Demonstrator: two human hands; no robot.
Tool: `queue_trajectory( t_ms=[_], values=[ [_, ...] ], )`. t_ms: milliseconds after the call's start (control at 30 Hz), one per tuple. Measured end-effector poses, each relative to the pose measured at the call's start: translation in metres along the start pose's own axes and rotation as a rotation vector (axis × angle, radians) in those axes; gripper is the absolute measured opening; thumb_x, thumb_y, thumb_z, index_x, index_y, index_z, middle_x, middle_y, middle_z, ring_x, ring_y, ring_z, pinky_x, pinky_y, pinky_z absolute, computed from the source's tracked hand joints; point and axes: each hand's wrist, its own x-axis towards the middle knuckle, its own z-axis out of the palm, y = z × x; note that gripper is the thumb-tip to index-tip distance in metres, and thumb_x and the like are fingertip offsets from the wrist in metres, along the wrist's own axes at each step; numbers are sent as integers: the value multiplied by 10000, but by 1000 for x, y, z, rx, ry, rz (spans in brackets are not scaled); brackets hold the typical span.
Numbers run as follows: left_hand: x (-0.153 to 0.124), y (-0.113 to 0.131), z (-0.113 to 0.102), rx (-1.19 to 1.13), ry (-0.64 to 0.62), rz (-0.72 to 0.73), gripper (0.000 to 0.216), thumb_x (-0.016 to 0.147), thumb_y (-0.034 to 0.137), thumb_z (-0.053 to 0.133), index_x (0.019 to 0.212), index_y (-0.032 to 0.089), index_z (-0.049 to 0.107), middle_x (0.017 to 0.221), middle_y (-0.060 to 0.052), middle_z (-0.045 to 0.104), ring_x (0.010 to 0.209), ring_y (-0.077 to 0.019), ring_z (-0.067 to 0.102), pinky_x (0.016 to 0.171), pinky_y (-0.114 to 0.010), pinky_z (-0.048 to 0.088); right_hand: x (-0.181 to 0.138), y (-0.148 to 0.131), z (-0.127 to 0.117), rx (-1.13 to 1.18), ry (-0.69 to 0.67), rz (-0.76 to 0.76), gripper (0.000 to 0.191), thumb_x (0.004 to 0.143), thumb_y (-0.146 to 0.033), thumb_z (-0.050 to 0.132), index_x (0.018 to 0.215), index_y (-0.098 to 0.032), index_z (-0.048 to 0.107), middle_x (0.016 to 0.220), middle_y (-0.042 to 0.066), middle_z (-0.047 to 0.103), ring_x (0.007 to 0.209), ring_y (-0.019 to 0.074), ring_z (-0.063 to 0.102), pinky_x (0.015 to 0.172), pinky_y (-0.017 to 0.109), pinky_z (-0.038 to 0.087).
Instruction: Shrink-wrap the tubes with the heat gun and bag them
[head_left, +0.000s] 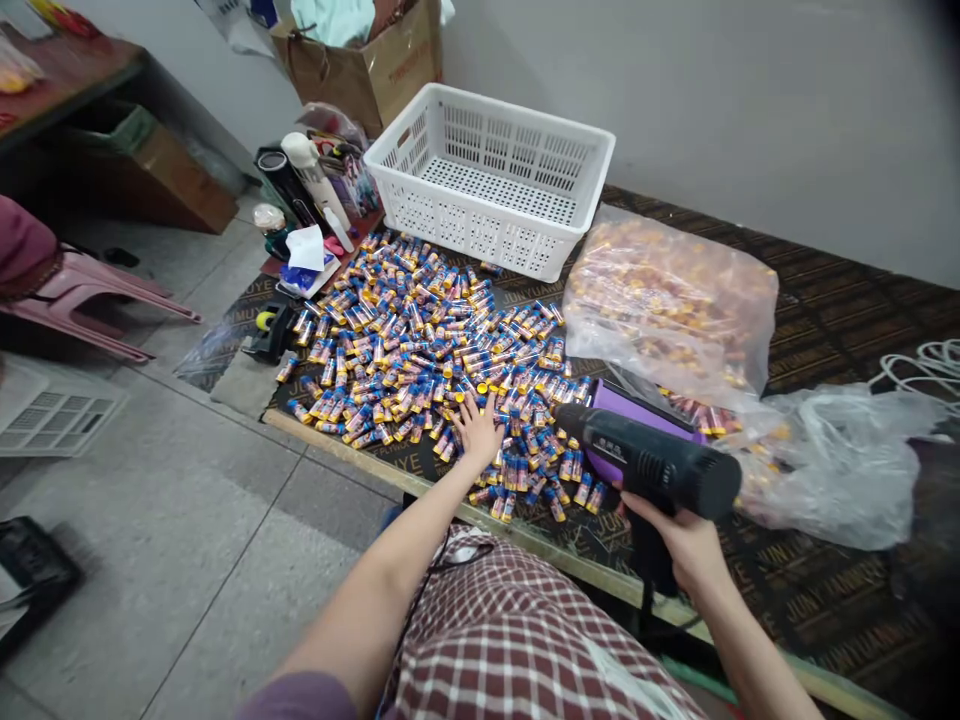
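My left hand (pixel 480 432) lies with its fingers spread on the near edge of a wide heap of small blue-and-yellow capped tubes (pixel 420 345). It touches the tubes and grips none that I can see. In my right hand (pixel 686 545) is the handle of a dark heat gun (pixel 656 455), whose nozzle points left over the right side of the heap. A purple bin (pixel 637 405) sits behind the heat gun and is partly hidden by it. Red-and-yellow pieces (pixel 709 415) show just right of that bin.
A white plastic basket (pixel 472 230) stands behind the heap. To the right lie a filled clear bag (pixel 675 290) and a crumpled plastic bag (pixel 840 460). Bottles (pixel 319 175) and a black tape dispenser (pixel 271 332) stand at the left. A pink stool (pixel 97 290) is on the floor.
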Motion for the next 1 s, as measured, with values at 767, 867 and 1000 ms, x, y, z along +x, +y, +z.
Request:
queue_trajectory(
  t_ms=[767, 867, 1000],
  values=[
    [-100, -215, -101, -304, 108, -547, 226, 788, 222, 527, 979, 182, 641, 1050, -83, 676, 1029, -244, 576, 1030, -518, 229, 28, -43, 174, -155, -358, -299, 317, 549, -350, 769, 783, -160, 669, 789, 84, 703, 774, 260, 628, 781, 424, 494],
    [-91, -228, -107, -325, 105, -530, 233, 787, 221, 528, 985, 179, 643, 1042, -78, 678, 996, -236, 586, 1031, -516, 224, 20, -43, 196, -218, -370, -356, 333, 557, -360, 760, 813, -163, 678, 875, 90, 707, 838, 266, 625, 834, 433, 477],
    [-81, -247, -115, -344, 118, -521, 234, 785, 228, 528, 975, 173, 653, 985, -78, 690, 925, -231, 606, 1004, -511, 267, 11, -45, 222, -242, -402, -380, 435, 572, -379, 753, 940, -159, 680, 963, 104, 701, 879, 276, 627, 842, 443, 477]
  ],
)
